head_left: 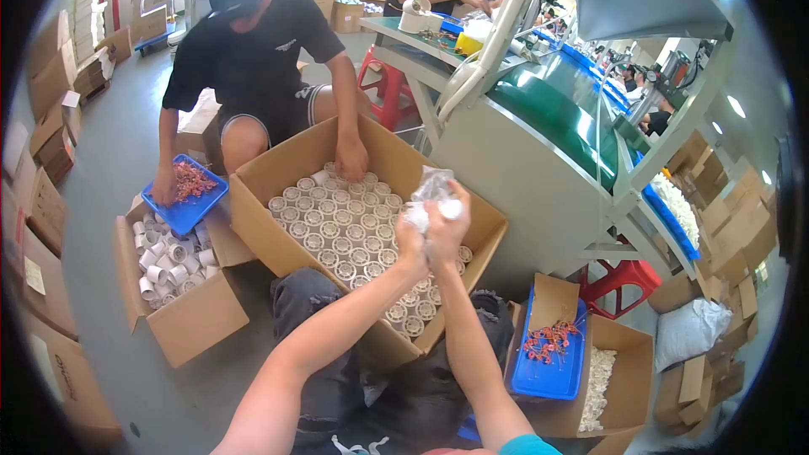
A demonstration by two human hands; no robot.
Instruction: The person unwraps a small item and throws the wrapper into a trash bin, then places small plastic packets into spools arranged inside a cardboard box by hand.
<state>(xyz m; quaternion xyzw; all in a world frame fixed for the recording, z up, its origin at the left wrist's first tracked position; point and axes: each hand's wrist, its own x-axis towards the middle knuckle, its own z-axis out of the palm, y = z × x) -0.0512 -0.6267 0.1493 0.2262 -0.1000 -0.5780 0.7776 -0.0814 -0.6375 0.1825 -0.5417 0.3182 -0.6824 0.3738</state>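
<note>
Both my hands are together over the right part of a large cardboard box [253,227]. My left hand [413,246] and my right hand [447,232] are closed around a clear plastic bag [434,185] with white pieces in it. Beneath them, rows of round white parts [341,244] stand packed in the box. Across the box, a co-worker's hand [351,157] reaches in among the parts at the far side. The co-worker's other hand [164,185] is in a blue tray [190,219] of small red pieces.
A smaller box [198,324] of white cylinders stands at the left. To my right are a blue tray [548,381] with red pieces and a box [632,354] of white pieces. A green conveyor [556,109] rises at the upper right, near red stools [619,286].
</note>
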